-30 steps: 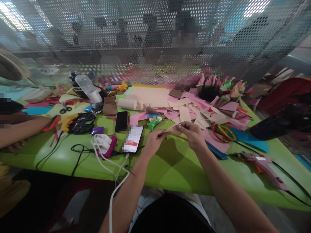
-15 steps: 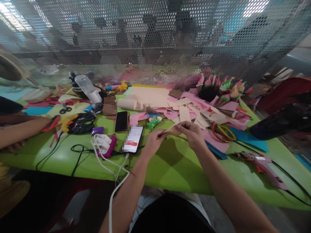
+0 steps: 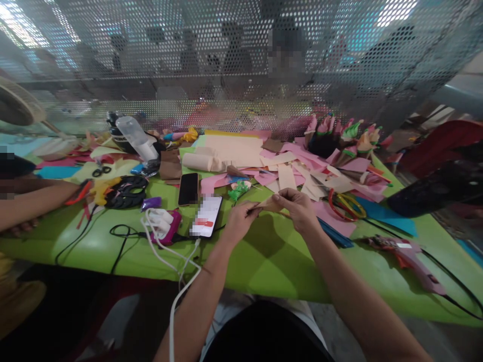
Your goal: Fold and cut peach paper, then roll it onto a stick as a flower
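Between my two hands, above the green table [image 3: 271, 276], is a small piece of cream paper [image 3: 267, 202], partly hidden by the fingers. My left hand [image 3: 241, 220] pinches its left end, and my right hand [image 3: 297, 207] grips the right end between thumb and fingers. Just beyond them lies a small green-and-cream craft piece [image 3: 239, 190]. A blue strip-like object [image 3: 335, 234] rests beside my right wrist. Left of my left hand is a lit phone [image 3: 207, 217] with a white cable plugged in.
A pink glue gun [image 3: 409, 256] and red-and-yellow-handled scissors [image 3: 347, 206] lie at right. Paper scraps [image 3: 290, 173] spread along the back before a perforated metal screen [image 3: 241, 65]. A magenta power adapter [image 3: 166, 229] with white plugs sits left. Another person's arm [image 3: 37, 198] rests at far left.
Both hands keep nearly the same place and hold on the paper. My left hand's fingers have shifted very slightly; nothing else has visibly moved on the table.
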A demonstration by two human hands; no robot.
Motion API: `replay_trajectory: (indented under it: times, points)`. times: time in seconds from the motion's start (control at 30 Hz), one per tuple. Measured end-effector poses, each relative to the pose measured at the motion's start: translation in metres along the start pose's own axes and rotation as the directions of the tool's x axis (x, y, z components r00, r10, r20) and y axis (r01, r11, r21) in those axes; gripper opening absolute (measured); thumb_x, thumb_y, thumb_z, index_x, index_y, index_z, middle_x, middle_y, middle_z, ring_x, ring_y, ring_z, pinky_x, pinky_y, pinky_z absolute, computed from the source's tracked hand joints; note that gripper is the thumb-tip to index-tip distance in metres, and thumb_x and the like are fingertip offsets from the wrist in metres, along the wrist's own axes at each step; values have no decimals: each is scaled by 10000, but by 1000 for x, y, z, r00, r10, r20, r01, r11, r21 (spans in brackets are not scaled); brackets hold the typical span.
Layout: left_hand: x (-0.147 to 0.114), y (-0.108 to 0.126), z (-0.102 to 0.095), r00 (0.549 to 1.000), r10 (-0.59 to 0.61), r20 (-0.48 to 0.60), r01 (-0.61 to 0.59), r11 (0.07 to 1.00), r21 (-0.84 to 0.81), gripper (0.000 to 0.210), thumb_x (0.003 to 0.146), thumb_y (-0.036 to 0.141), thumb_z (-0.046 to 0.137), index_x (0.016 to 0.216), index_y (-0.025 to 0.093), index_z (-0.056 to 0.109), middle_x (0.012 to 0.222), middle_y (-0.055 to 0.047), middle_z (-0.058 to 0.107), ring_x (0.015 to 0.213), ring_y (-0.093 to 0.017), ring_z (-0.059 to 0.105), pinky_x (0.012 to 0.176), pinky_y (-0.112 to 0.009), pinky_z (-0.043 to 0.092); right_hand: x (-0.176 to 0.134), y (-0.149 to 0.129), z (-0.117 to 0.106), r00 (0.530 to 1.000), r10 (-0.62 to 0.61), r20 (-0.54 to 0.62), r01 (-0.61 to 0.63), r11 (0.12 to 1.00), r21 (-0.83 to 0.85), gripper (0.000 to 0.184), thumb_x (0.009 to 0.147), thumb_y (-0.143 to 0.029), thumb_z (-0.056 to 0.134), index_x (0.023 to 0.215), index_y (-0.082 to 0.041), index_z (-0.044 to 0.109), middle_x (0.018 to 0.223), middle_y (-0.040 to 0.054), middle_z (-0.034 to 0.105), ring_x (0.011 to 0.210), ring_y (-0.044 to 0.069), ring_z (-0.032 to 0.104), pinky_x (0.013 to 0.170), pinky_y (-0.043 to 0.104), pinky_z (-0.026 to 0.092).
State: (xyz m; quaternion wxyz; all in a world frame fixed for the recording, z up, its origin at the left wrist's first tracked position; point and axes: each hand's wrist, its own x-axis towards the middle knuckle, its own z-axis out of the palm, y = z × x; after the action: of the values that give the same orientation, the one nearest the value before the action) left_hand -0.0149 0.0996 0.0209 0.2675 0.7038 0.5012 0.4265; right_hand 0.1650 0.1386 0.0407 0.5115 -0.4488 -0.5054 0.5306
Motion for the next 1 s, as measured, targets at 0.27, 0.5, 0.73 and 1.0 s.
replay_trajectory:
  times: [0.27, 0.5, 0.73, 1.0]
  points:
    - [1, -1, 1, 1000, 0, -15, 0, 1000, -30, 174, 911, 216, 588, 999, 172, 732, 870, -51, 734, 792, -188, 671, 752, -302, 532, -2, -1, 0, 999, -32, 33, 32, 999, 6, 382, 598, -540, 825, 661, -201, 661, 619, -11, 587, 597, 131, 490, 580, 269, 388]
    - [0, -3, 2, 1000, 5, -22, -5, 1000, 22, 186, 904, 220, 603, 1031, 183, 734, 982, -64, 754, 893, -202, 689, 845, -331, 549, -1, -2, 1, 1000, -22, 10, 23, 999, -29, 389, 585, -537, 827, 628, -196, 647, 586, -14, 564, 568, 126, 469, 552, 266, 367]
    - [0, -7, 5, 999, -27, -34, 26, 1000, -16, 203, 904, 263, 610, 1038, 174, 734, 988, -75, 758, 859, -214, 697, 797, -334, 554, -1, -3, 2, 999, -26, 28, 26, 1000, 8, 358, 583, -521, 824, 669, -202, 684, 645, -1, 622, 614, 139, 520, 598, 276, 411]
    - [0, -2, 3, 999, -52, 2, 52, 999, 3, 186, 914, 257, 593, 982, 166, 740, 897, -63, 757, 790, -191, 679, 727, -295, 525, -2, -2, 1, 1000, -21, 16, 21, 999, -25, 392, 587, -547, 830, 627, -200, 653, 582, -11, 577, 557, 126, 484, 539, 266, 383]
